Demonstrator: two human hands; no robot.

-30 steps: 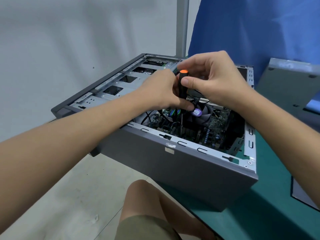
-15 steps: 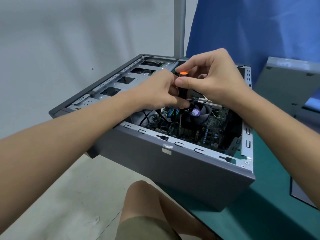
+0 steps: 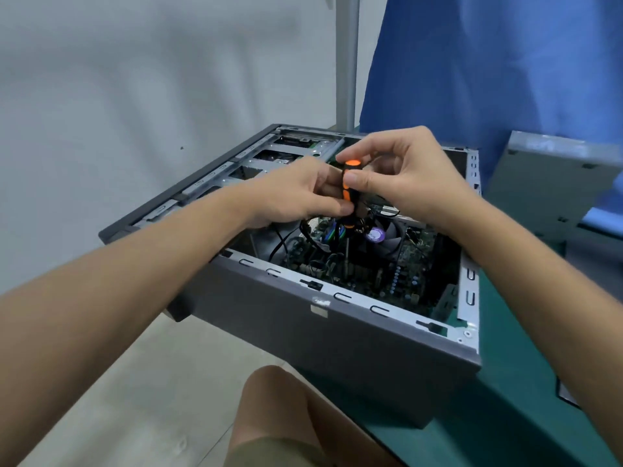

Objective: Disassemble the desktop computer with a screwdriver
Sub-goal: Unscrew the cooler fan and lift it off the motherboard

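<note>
The grey desktop computer case point(image 3: 323, 348) lies on its side with the cover off, hanging partly over the table's left edge. Inside I see the green motherboard point(image 3: 387, 278), black cables and a cooler fan point(image 3: 387, 241) with a purple hub. A black and orange screwdriver point(image 3: 348, 187) stands upright over the board, its shaft reaching down beside the fan. My left hand point(image 3: 296, 193) grips the lower handle. My right hand point(image 3: 401, 173) pinches the upper handle between thumb and fingers. The screwdriver tip is hidden among the cables.
The case rests on a green table point(image 3: 526, 416). A grey side panel point(image 3: 553, 176) leans at the back right against a blue curtain point(image 3: 488, 69). A metal post point(image 3: 347, 59) rises behind the case. My knee point(image 3: 279, 409) is below the table edge, over a pale floor.
Both hands stay on the screwdriver; more of the orange handle shows between my fingers now. The right thumb has shifted along the handle. The case has not moved.
</note>
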